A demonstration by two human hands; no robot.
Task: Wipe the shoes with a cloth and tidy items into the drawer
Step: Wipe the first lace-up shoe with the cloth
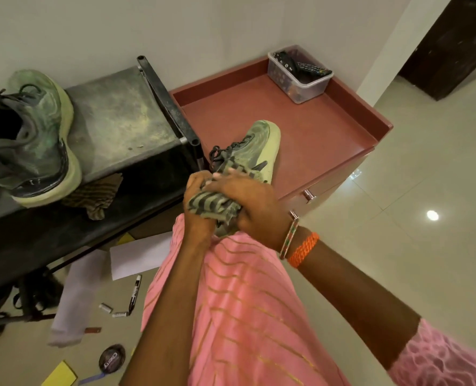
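Note:
A green sneaker [256,143] with dark laces points away from me over the red-brown cabinet top [329,135]. My left hand [197,201] grips its heel end. My right hand [248,201] presses a grey-green striped cloth [211,204] against the shoe's near side. The second green sneaker [33,135] stands on the dusty shelf of the dark rack [119,118] at the left. A brown striped cloth [97,196] lies beside it at the shelf's edge. The cabinet's drawer, with a metal handle [308,195], looks shut.
A clear plastic box [301,76] with remotes sits at the cabinet top's far corner. On the floor at lower left lie a white sock [75,296], a white paper [139,257], a marker [134,293], small batteries [106,307], a round dark case [112,358] and yellow paper [60,374].

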